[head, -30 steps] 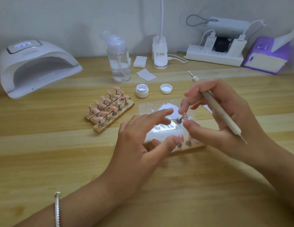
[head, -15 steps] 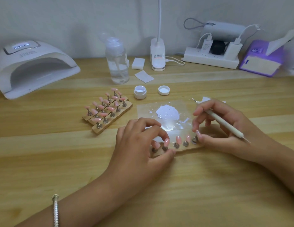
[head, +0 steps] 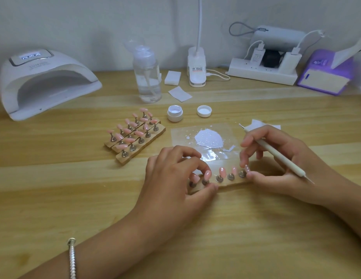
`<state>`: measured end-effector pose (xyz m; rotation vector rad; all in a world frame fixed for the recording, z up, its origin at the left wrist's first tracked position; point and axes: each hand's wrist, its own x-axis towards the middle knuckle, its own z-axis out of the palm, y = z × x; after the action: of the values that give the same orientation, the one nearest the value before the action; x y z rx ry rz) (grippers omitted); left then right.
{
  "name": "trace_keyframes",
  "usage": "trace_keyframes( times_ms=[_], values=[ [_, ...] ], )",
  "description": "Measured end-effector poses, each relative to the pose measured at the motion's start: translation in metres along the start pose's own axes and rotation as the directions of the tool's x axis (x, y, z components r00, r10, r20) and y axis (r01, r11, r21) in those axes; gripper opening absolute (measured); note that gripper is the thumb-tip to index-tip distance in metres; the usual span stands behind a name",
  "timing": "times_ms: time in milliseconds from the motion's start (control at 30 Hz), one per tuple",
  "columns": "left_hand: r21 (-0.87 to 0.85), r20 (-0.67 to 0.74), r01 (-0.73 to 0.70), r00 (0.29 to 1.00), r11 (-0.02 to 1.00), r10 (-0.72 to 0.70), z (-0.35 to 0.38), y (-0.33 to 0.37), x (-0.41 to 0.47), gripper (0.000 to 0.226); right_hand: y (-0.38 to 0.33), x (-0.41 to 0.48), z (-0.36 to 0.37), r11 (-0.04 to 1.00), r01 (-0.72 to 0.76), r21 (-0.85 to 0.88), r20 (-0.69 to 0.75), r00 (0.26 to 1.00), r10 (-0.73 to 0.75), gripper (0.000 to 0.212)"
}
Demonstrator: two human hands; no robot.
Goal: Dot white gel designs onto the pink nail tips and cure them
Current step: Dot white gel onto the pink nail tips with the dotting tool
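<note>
Nail tips (head: 222,171), pink, stand on metal pegs in a row along a wooden strip (head: 226,184) near the front-middle of the table (head: 54,188). Rightmost tip (head: 246,168) has small white dots on it. Left hand (head: 175,178) is curled over the strip's left end, thumb at the front edge & fingers bent down on the far side, so it's pinching the strip w/ two tips under the fingers. Right hand (head: 276,164) is at the strip's right end: thumb and forefinger closed on the dotted tip, while the other fingers clamp a white dotting pen (head: 276,154) that runs slanted through the hand (metal points stick out at both ends).

Just behind the strip lies a clear sheet (head: 181,133) w/ a smear of white gel (head: 209,137) on it. Behind that, an open white jar (head: 175,113) and its lid (head: 204,111), apart from each other. Left of the sheet, three more wooden strips (head: 135,137) side by side, all loaded w/ pink tips. Far left sits a white curing lamp (head: 42,83), display lit. Along the back: clear pump bottle (head: 147,77), white pads (head: 179,93), desk lamp base (head: 196,67), power strip (head: 262,73) w/ plugs in, purple box (head: 324,73). A silver bracelet (head: 72,258) is on the left wrist.
</note>
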<state>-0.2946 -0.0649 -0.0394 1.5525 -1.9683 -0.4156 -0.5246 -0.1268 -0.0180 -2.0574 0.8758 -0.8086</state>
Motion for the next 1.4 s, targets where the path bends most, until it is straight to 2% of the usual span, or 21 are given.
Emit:
trace_keyframes(
  times_ms=[433, 700, 1033, 1233, 1400],
  values=[
    [-0.014, 0.003, 0.004, 1.000, 1.000, -0.004, 0.000, -0.001, 0.000, 0.021, 0.005, 0.000, -0.001, 0.999, 0.042, 0.007, 0.033, 0.999, -0.043, 0.045],
    [-0.017, 0.008, 0.000, 1.000, 1.000, 0.000, 0.000, -0.001, 0.000, 0.029, 0.009, -0.002, 0.001, 0.998, -0.017, 0.054, 0.095, 0.995, 0.011, 0.048],
    [-0.027, 0.011, 0.011, 1.000, 1.000, -0.011, -0.001, 0.000, 0.001, 0.021, 0.008, -0.002, 0.000, 0.998, -0.042, 0.045, 0.105, 0.994, 0.037, 0.045],
    [-0.026, 0.009, 0.006, 1.000, 1.000, -0.006, 0.000, -0.001, 0.001, 0.023, 0.000, -0.001, 0.008, 0.996, 0.037, -0.083, 0.011, 0.999, -0.036, 0.046],
    [-0.030, 0.005, 0.001, 1.000, 1.000, -0.001, 0.001, -0.002, 0.001, 0.029, -0.005, 0.002, 0.018, 0.995, 0.079, -0.064, -0.034, 0.996, -0.081, 0.042]
  ],
)
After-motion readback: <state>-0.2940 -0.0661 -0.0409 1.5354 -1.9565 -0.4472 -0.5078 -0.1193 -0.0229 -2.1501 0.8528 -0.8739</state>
